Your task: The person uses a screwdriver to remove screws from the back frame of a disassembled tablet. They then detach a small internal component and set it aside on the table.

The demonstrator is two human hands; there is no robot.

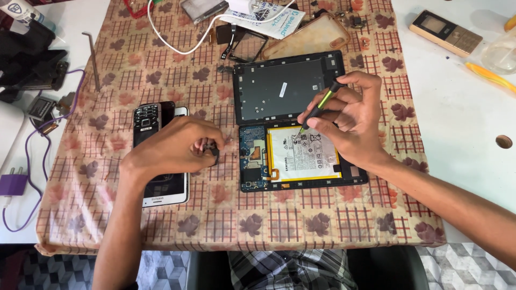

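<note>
On the checked, leaf-printed cloth [161, 70] that covers the desk [462, 96], an opened tablet [301, 156] lies with its circuit board and its white, yellow-edged battery [303, 153] bared; its dark back cover [287, 88] lies just above it, touching its top edge. The right hand [349, 121] is closed around a black and green screwdriver [321, 104], held like a pen, with the tip down on the upper part of the battery. The left hand [180, 147] rests on the cloth just left of the tablet, its fingers pinched together on a small dark part [214, 153] too small to tell. Under that wrist lie a white smartphone [166, 190] and a black keypad phone [147, 122]. A white cable [177, 45] curls across the cloth at the top.
</note>
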